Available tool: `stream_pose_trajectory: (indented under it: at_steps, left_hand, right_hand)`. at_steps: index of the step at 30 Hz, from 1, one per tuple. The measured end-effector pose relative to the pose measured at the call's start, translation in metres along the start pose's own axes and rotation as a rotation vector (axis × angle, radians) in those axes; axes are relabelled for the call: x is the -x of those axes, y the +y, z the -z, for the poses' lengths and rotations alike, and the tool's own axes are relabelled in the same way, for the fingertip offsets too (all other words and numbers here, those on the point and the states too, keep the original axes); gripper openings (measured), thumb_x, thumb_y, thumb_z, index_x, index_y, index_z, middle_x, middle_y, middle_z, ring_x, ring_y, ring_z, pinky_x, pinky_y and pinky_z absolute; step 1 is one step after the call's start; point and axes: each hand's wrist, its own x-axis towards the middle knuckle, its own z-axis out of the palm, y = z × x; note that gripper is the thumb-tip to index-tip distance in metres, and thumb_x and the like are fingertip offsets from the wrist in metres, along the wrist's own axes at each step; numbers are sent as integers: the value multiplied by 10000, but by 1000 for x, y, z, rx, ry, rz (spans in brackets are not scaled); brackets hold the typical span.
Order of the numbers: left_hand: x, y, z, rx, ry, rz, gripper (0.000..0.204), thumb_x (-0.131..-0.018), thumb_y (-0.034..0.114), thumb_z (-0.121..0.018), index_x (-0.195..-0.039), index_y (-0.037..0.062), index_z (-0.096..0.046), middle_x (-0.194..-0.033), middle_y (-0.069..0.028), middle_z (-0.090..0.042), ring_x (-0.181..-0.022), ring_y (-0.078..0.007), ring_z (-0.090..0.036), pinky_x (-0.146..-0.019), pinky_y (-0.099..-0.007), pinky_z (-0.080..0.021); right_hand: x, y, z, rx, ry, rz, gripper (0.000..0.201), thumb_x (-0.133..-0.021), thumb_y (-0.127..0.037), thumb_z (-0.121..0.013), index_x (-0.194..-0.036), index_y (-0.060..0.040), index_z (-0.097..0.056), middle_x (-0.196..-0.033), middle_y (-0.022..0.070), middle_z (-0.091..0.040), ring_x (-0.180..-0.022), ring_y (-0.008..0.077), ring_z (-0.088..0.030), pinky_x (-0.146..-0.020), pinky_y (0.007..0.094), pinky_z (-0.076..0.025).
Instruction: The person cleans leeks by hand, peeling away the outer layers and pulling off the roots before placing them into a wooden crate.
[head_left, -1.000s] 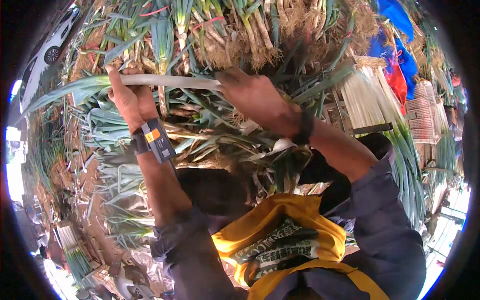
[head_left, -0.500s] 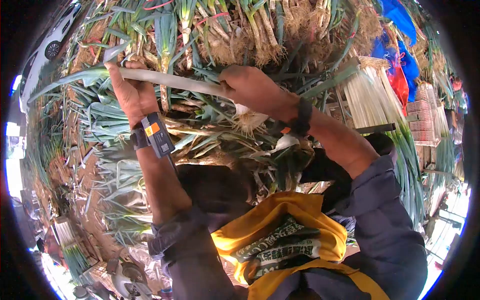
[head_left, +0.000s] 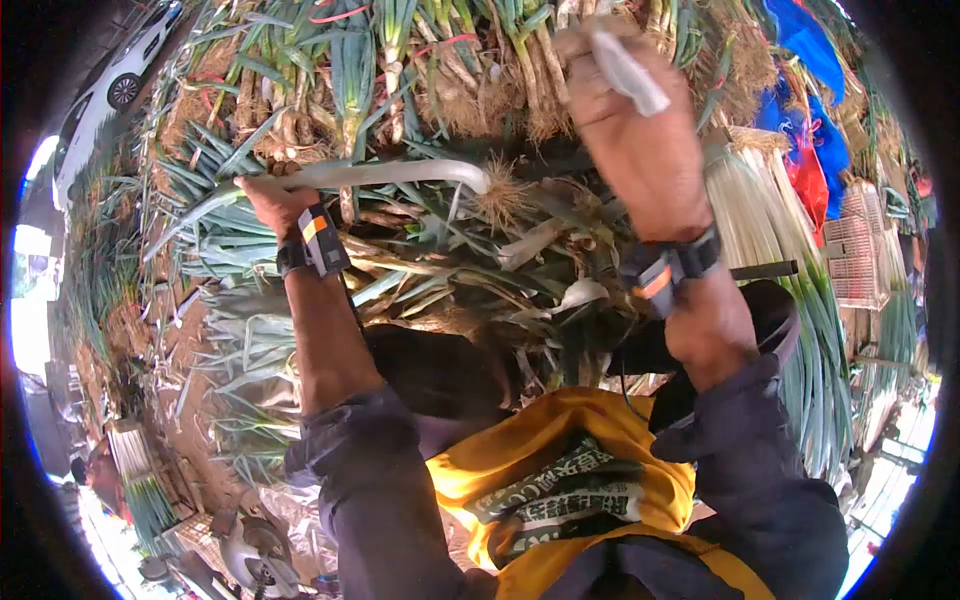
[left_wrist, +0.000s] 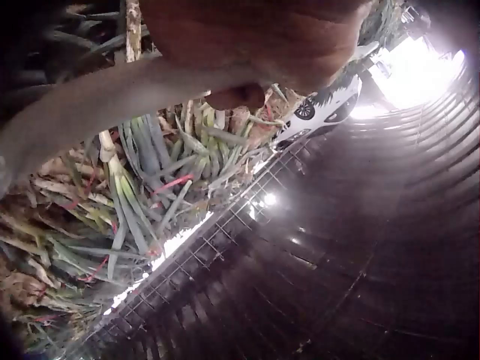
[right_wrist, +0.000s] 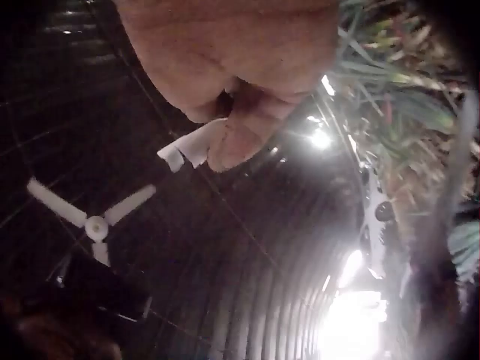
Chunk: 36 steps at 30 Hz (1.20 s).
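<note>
My left hand (head_left: 278, 205) grips a long leek (head_left: 400, 174) where its white stem turns green. The leek lies across the head view, its stem bending slightly down to a tuft of roots (head_left: 505, 195) at the right end. In the left wrist view the pale stem (left_wrist: 97, 105) runs out from under the fingers. Up and to the right, apart from the leek, is my right hand (head_left: 645, 145), blurred in the head view. It pinches a strip of white leek skin (head_left: 630, 75) between thumb and fingers; the strip's torn end (right_wrist: 187, 148) shows in the right wrist view.
Rooted leek bundles (head_left: 480, 90) line the far side, some tied with red bands. Loose leeks and leaves (head_left: 430, 275) are heaped below my hands. On the right stand a stack of cleaned white leeks (head_left: 755, 200), a black bar (head_left: 765, 270) and a pink crate (head_left: 855, 250).
My right hand has left the stem near the root end and swung up and right with a strip of white skin. The roots now show; the left hand has shifted slightly down and right.
</note>
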Motion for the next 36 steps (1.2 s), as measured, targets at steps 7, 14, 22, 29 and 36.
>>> stream_pose_trajectory:
  at_steps: [7, 14, 22, 29, 36]
  left_hand:
    - [30, 62, -79, 877, 264, 304, 347, -1037, 405, -414, -917, 82, -460, -814, -57, -490, -733, -208, -498, -719, -374, -506]
    - [44, 86, -83, 856, 146, 296, 382, -1020, 401, -442, -1010, 23, -493, -889, -74, -508, -810, -213, -501, -827, -371, -460]
    - [43, 85, -63, 1033, 76, 293, 221, -998, 253, -431, -930, 44, -444, -841, -91, -512, -726, -206, -505, -757, -351, -479]
    - [54, 67, -70, 1075, -210, 269, 204, -965, 190, -481, -1012, 21, -586, -959, -93, -595, -916, -222, -574, -920, -380, -490]
    - [172, 151, -215, -209, -688, 83, 445, -1049, 390, -445, -1286, 30, -554, -1192, -114, -655, -1077, -257, -634, -964, -408, -512]
  right_hand:
    - [117, 93, 24, 762, -1025, -76, 380, -981, -275, -627, -1264, -32, -557, -1048, 136, -666, -897, 310, -674, -770, 423, -551]
    - [68, 21, -22, -421, -174, -866, 573, -993, -445, -625, -1381, -40, -511, -1149, 68, -621, -974, 131, -653, -755, 260, -541]
    - [81, 80, -44, 130, -734, -439, 322, -964, -349, -670, -1089, -53, -654, -836, 105, -683, -727, 250, -678, -654, 391, -541]
    - [129, 97, -33, 312, -694, -258, 685, -921, -282, -714, -1485, -32, -414, -1234, 268, -609, -1147, 409, -600, -1005, 459, -467]
    - [37, 48, -51, -323, 155, -193, 216, -982, -132, -644, -1148, 4, -660, -1043, 27, -690, -989, 103, -601, -880, 319, -504]
